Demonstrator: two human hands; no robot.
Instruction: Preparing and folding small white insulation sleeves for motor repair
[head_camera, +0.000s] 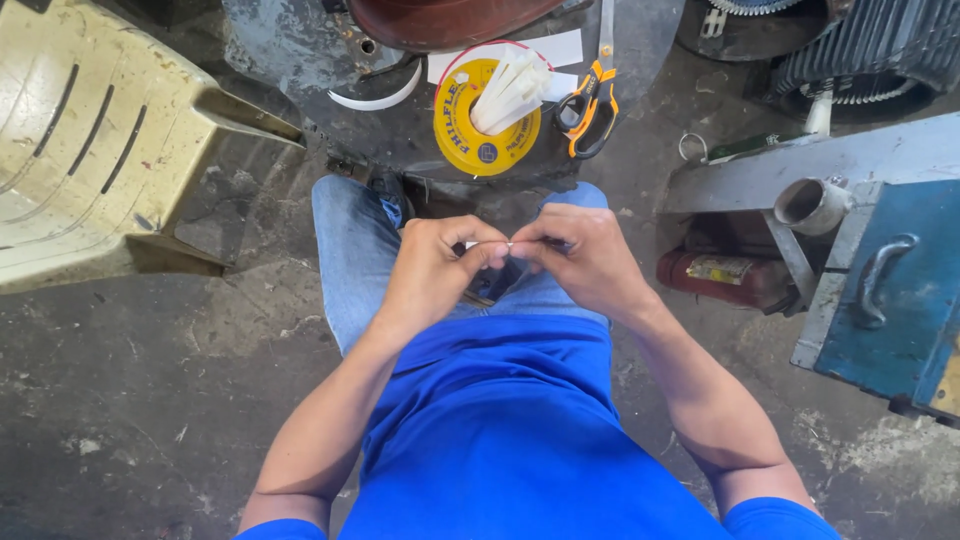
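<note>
Both hands meet over lap: left hand (432, 268) and right hand (585, 258) each closed, fingertips pinching small white strip (490, 244) between them. Scissors (590, 110) on bench beyond.

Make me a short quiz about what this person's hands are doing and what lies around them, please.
1. True or false: the left hand and the right hand meet over the person's lap, pinching one small thin piece between them.
2. Which tool lies beside the yellow spool? A. hammer B. scissors C. pliers
3. What colour is the metal box to the person's right?

Key: 1 true; 2 B; 3 blue.
</note>
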